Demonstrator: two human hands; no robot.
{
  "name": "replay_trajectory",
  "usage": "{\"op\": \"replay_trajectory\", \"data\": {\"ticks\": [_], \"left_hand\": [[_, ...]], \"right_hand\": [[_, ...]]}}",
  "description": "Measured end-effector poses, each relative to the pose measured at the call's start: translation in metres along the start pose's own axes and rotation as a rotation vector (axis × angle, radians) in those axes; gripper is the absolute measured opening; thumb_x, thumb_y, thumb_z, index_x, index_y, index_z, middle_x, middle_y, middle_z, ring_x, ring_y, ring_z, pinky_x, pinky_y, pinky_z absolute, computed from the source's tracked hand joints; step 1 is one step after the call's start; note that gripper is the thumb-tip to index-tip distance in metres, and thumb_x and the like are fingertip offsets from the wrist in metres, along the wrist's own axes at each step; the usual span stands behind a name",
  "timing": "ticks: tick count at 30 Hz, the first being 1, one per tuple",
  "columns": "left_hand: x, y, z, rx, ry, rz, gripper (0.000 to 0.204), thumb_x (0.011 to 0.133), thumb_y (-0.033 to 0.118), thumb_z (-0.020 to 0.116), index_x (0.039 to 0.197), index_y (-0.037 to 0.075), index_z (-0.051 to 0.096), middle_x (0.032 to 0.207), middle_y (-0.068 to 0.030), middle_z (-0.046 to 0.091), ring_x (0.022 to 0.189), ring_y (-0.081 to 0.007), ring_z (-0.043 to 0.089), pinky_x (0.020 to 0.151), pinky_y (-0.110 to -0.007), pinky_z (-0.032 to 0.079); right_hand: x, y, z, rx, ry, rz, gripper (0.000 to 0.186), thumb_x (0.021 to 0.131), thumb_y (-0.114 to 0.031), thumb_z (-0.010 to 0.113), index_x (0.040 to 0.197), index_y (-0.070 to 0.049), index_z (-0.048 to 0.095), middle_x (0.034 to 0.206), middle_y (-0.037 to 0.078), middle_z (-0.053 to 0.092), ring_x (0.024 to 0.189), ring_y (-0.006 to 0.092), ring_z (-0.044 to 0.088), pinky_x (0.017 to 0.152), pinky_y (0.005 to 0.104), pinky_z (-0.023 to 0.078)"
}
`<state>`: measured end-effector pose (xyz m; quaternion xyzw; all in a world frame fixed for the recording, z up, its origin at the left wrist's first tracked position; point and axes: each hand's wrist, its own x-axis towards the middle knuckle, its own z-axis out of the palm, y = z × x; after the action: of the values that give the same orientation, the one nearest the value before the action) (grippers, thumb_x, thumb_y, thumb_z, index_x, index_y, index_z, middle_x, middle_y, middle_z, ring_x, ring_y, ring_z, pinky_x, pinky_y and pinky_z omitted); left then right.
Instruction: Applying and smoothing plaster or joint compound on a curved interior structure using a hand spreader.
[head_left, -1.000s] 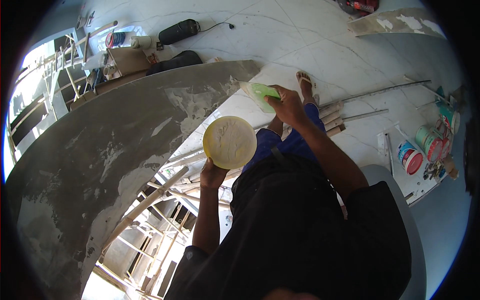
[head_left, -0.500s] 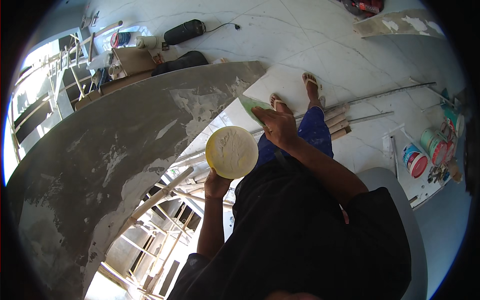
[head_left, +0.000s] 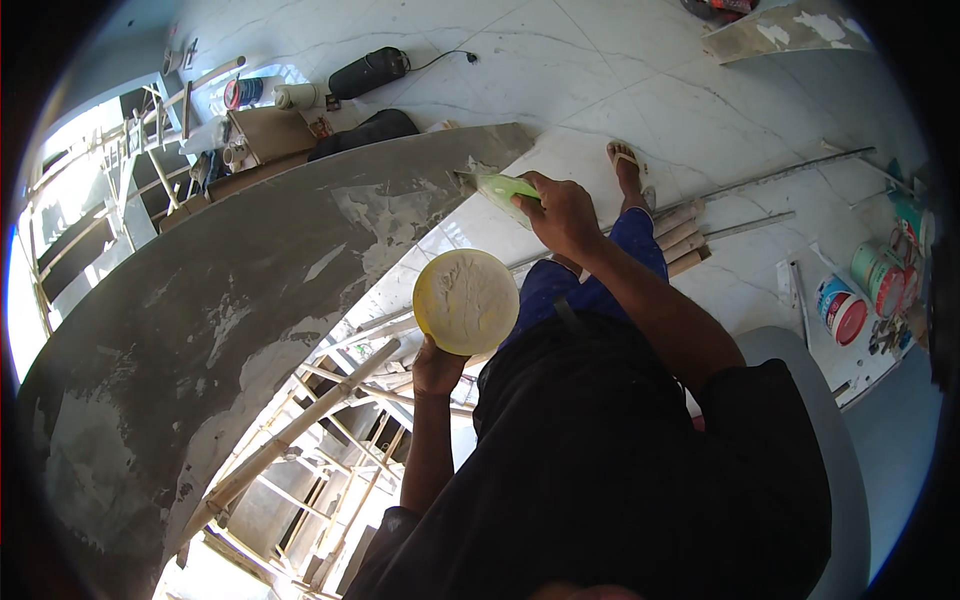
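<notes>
Head view: left hand (head_left: 437,367), grip clamped on yellow bowl (head_left: 421,318) at seven o'clock; paste (head_left: 470,298) looks soft. Right hand (head_left: 568,216) clamps green scraper (head_left: 506,189) at three-o'clock end, sensible hold; likely light, springy.

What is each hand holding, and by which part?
The left hand holds a round yellow bowl by its near edge; the right hand holds a green putty scraper by the end nearest the wrist.

A building interior under construction or refit — a patchy grey cement surface (head_left: 200,270) sweeps across the left, pole scaffolding (head_left: 300,432) shows at lower left, and pails (head_left: 843,308), probably paint, stand on veined white tiles (head_left: 540,70) at far right.
</notes>
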<state>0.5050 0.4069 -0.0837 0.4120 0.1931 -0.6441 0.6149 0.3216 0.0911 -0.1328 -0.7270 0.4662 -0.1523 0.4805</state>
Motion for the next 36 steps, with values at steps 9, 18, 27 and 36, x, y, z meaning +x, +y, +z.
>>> {"op": "replay_trajectory", "data": {"ticks": [9, 18, 27, 36], "left_hand": [[-0.001, -0.005, -0.008, -0.041, 0.017, -0.019, 0.075, 0.094, 0.036, 0.071, 0.157, 0.011, 0.038, 0.162, -0.0138, 0.037, 0.15, -0.0367, 0.035, 0.122, -0.06, 0.027], [0.001, -0.004, 0.001, -0.012, 0.01, 0.003, 0.076, 0.095, 0.039, 0.07, 0.158, 0.012, 0.037, 0.163, -0.0136, 0.035, 0.15, -0.038, 0.032, 0.123, -0.061, 0.025], [0.002, -0.004, -0.002, 0.04, -0.003, 0.001, 0.074, 0.098, 0.042, 0.065, 0.159, 0.013, 0.035, 0.164, -0.0124, 0.035, 0.151, -0.0372, 0.032, 0.122, -0.061, 0.026], [0.011, 0.001, 0.004, 0.01, 0.006, -0.015, 0.074, 0.096, 0.039, 0.069, 0.157, 0.013, 0.037, 0.162, -0.0128, 0.036, 0.151, -0.0355, 0.032, 0.123, -0.06, 0.024]], "right_hand": [[-0.018, -0.001, -0.028, 0.11, -0.097, -0.068, 0.027, 0.094, -0.023, 0.07, 0.11, -0.002, 0.069, 0.083, 0.018, 0.073, 0.074, 0.0343, 0.073, 0.068, 0.0425, 0.055], [-0.014, 0.015, 0.0, 0.103, 0.019, 0.204, 0.03, 0.095, -0.029, 0.069, 0.117, -0.009, 0.071, 0.078, 0.016, 0.072, 0.069, 0.0343, 0.071, 0.068, 0.0448, 0.055], [-0.046, -0.045, 0.007, 0.011, 0.168, -0.311, 0.041, 0.079, -0.009, 0.073, 0.12, -0.01, 0.069, 0.08, 0.011, 0.073, 0.069, 0.0285, 0.071, 0.064, 0.0425, 0.056], [-0.017, -0.004, -0.003, 0.062, 0.054, 0.152, 0.024, 0.092, -0.02, 0.072, 0.107, -0.002, 0.072, 0.077, 0.019, 0.071, 0.072, 0.036, 0.072, 0.068, 0.045, 0.054]]}}
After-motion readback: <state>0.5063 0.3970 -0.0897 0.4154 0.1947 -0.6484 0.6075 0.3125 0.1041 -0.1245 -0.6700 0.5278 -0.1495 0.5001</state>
